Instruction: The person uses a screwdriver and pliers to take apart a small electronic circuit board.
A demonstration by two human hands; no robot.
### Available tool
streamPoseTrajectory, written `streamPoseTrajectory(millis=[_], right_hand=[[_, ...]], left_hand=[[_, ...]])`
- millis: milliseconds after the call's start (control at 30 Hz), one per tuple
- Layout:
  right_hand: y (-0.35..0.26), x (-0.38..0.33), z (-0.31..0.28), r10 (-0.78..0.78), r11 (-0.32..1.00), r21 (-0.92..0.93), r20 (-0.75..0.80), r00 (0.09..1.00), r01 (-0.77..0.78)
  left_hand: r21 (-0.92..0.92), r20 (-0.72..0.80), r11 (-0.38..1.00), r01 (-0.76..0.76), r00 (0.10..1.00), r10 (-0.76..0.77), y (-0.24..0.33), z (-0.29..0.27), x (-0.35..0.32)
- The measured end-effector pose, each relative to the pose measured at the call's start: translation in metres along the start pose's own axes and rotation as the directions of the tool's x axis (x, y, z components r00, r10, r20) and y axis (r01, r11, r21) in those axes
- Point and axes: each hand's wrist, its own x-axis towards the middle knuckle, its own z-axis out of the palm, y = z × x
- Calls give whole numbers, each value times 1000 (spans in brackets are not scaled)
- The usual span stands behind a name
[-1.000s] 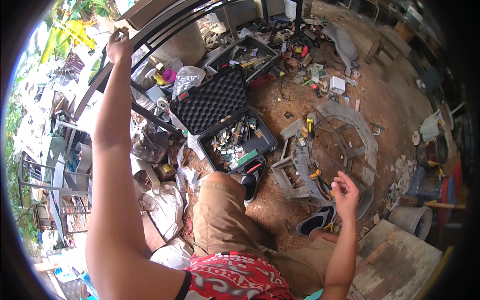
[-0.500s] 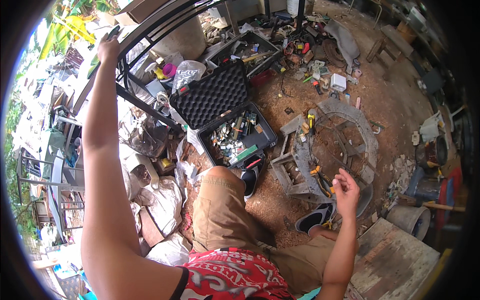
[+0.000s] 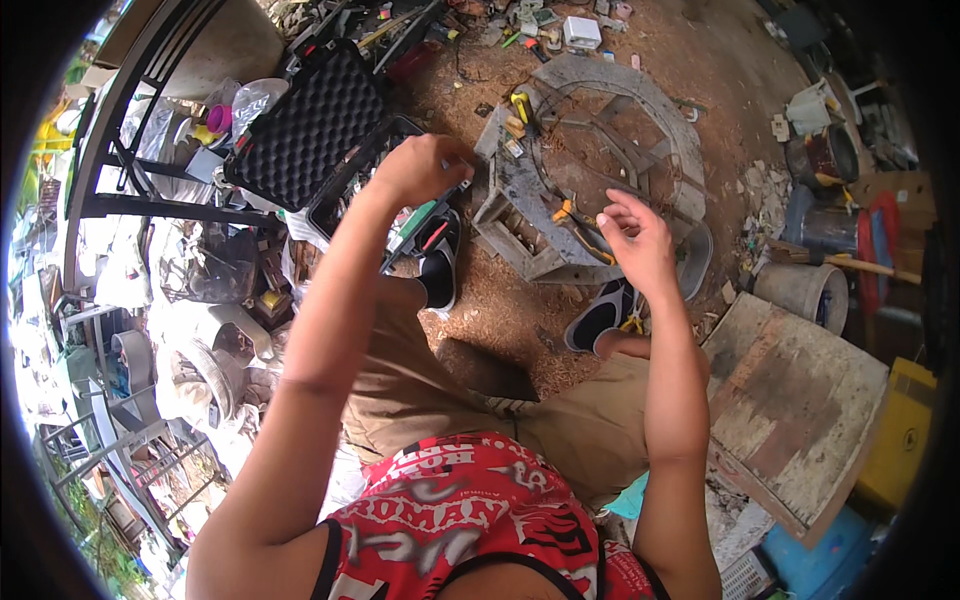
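Note:
My left hand [image 3: 425, 168] hangs above the right part of an open black hard case. Its fingers are loosely bent, with nothing visible in them. The case's lid [image 3: 318, 115], lined with bumpy dark foam, leans back on the left. A green board [image 3: 415, 225] shows at the case's near side; my hand and forearm hide much of what lies inside. My right hand [image 3: 637, 240] is held out with its fingers apart and holds nothing. Beside it, pliers with orange and black handles [image 3: 583, 232] lie on a grey wooden ring-shaped frame [image 3: 575, 75].
A yellow-and-black tool [image 3: 523, 108] lies on the frame's far left part. A black metal rack [image 3: 150, 206] stands at the left amid bags and scrap. On the right are a worn board [image 3: 800, 410] and a bucket [image 3: 800, 297]. A white box [image 3: 582, 32] sits farther off.
My left hand has left the dark green thing at the upper left and come across to the case. My right hand stays near the pliers. The view has tilted down and right.

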Motion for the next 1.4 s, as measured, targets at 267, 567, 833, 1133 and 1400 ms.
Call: streamPoseTrajectory(millis=[267,567,833,1133,1400], right_hand=[[12,-5,-10,29,997,-78,-9,1000,-30],[8,-6,-14,20,999,-43,0,1000,-20],[5,-5,-14,-12,996,-86,-10,1000,11],[-6,-4,13,-261,965,-1,-48,964,261],[-4,4,33,-423,906,-44,-54,904,421]], left_hand=[[-117,-454,983,139,873,-177,-2,96,50],[-64,-493,965,253,833,-251,18,117,61],[-199,-566,977,70,806,-174,4,132,50],[-935,-29,354,12,993,-110,70,91,7],[-979,15,202,23,999,-41,76,93,-20]])
